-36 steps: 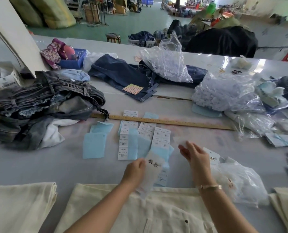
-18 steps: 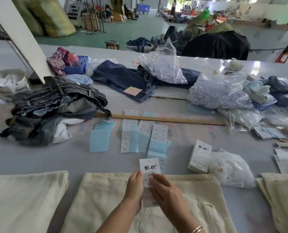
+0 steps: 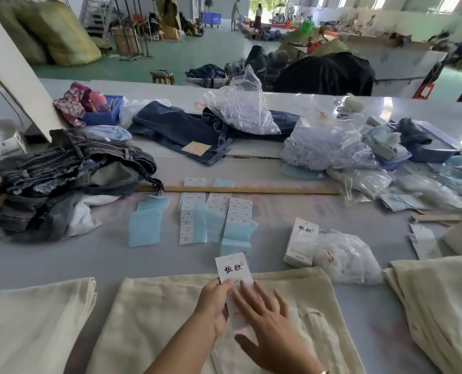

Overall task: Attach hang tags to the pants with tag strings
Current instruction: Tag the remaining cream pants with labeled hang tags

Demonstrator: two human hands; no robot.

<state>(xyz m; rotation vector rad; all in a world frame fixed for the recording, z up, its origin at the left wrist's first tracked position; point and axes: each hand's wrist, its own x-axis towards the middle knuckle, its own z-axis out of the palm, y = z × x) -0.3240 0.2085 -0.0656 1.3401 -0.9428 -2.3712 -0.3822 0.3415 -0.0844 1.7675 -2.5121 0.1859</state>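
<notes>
We see the left hand (image 3: 216, 302) pinching a white hang tag (image 3: 234, 275) upright over the cream pants (image 3: 154, 319) on the surface (image 3: 62, 257), printed face readable; the right hand (image 3: 271, 330) lies flat, fingers spread, steadying the tag's lower end

We see two bare forearms, no sleeves. The left hand (image 3: 213, 300) wears nothing we can make out. At the right wrist, near edge, a thin bracelet (image 3: 323, 372) just shows.

Green floor (image 3: 170, 60) runs back to a bright doorway (image 3: 267, 6); stuffed sacks (image 3: 57, 31) lean left — a wooden stool (image 3: 162, 76), perhaps, stands behind the table.
</notes>
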